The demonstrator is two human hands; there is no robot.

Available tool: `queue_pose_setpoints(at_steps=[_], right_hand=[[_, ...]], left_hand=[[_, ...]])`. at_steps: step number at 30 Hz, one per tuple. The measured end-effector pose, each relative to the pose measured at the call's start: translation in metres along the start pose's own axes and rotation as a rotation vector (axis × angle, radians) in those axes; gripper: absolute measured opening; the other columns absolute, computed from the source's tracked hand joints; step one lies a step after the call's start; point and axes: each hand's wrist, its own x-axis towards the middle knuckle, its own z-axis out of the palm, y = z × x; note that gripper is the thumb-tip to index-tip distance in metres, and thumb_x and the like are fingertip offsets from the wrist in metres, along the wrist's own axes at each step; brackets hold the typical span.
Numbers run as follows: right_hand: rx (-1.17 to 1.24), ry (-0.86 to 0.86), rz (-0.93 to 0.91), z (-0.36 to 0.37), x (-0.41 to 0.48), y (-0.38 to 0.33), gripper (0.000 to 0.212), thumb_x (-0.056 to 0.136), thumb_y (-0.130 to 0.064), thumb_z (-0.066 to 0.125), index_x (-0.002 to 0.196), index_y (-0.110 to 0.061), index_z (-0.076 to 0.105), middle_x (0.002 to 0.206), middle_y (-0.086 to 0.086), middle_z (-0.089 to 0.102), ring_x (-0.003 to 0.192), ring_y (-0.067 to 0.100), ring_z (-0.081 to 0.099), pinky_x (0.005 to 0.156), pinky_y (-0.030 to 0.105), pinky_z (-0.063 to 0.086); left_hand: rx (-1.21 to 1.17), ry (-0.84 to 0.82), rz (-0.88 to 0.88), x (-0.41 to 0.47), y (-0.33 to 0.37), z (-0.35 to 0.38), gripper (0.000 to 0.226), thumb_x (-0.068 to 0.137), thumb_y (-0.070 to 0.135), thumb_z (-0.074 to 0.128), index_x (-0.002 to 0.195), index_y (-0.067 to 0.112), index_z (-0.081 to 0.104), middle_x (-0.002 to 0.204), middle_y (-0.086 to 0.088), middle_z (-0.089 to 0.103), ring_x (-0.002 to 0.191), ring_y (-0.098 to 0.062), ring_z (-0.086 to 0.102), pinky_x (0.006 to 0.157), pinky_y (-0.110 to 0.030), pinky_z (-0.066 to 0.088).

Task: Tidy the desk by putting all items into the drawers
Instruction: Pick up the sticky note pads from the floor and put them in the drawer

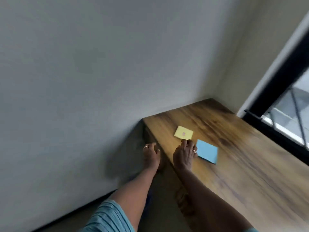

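Right hand (184, 154) rests on the desk (242, 164), fingers curled at the near edge of the yellow pad (183, 132); too blurred to tell if it pinches it. Blue pad (207, 151) lies just right of that hand. Left hand (151, 153) sits off the desk's left edge, loosely curled, holding nothing. The right hand is nearer both pads; the yellow one lies straight ahead.

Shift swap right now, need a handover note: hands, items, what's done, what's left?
Left hand: fingers curled beside the desk edge, off the top; the blur hides any grip.
Right hand: over the desk, fingers curled between the yellow pad and the blue pad; contact is unclear.
Both pads lie flat on the desk, apart.
Done: nothing visibly stowed.
Left: both pads into drawers; no drawer is clearly in view.
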Motion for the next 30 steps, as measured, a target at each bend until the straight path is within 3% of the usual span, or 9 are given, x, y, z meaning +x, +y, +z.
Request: queue_pose_setpoints(at_steps=[8,17,23,30], right_hand=[[-0.113,-0.301,-0.424,0.071,-0.137,-0.048,0.029,0.096,-0.014,0.04,0.122,-0.007,0.049,0.132,0.016,0.037,0.119,0.035,0.036,0.098,0.044,0.032],[-0.18,-0.606,-1.004,0.135,-0.372,-0.118,0.026,0.091,-0.004,0.044,0.116,-0.002,0.052,0.126,0.02,0.039,0.113,0.038,0.037,0.094,0.046,0.033],[-0.249,-0.779,-1.277,0.172,-0.569,-0.112,0.026,0.093,-0.006,0.046,0.117,-0.003,0.056,0.127,0.018,0.041,0.117,0.038,0.037,0.094,0.047,0.035],[-0.367,-0.971,-1.567,0.202,-0.754,-0.07,0.025,0.094,-0.01,0.049,0.118,-0.009,0.057,0.128,0.014,0.043,0.117,0.034,0.04,0.093,0.046,0.038]], left_hand=[[-0.056,0.255,-0.36,-0.108,-0.138,-0.077,0.041,0.093,0.013,0.052,0.133,0.007,0.051,0.134,-0.015,0.05,0.126,-0.027,0.046,0.106,-0.028,0.034],[-0.266,0.601,-0.83,-0.302,-0.298,-0.169,0.039,0.094,0.017,0.048,0.133,0.01,0.051,0.135,-0.012,0.049,0.126,-0.026,0.045,0.106,-0.03,0.033],[-0.449,0.839,-1.136,-0.481,-0.402,-0.193,0.039,0.096,0.017,0.045,0.135,0.015,0.049,0.14,-0.005,0.044,0.13,-0.02,0.039,0.105,-0.028,0.035],[-0.638,0.988,-1.459,-0.646,-0.491,-0.182,0.04,0.095,0.015,0.048,0.135,0.012,0.051,0.138,-0.008,0.048,0.129,-0.022,0.042,0.107,-0.028,0.035]])
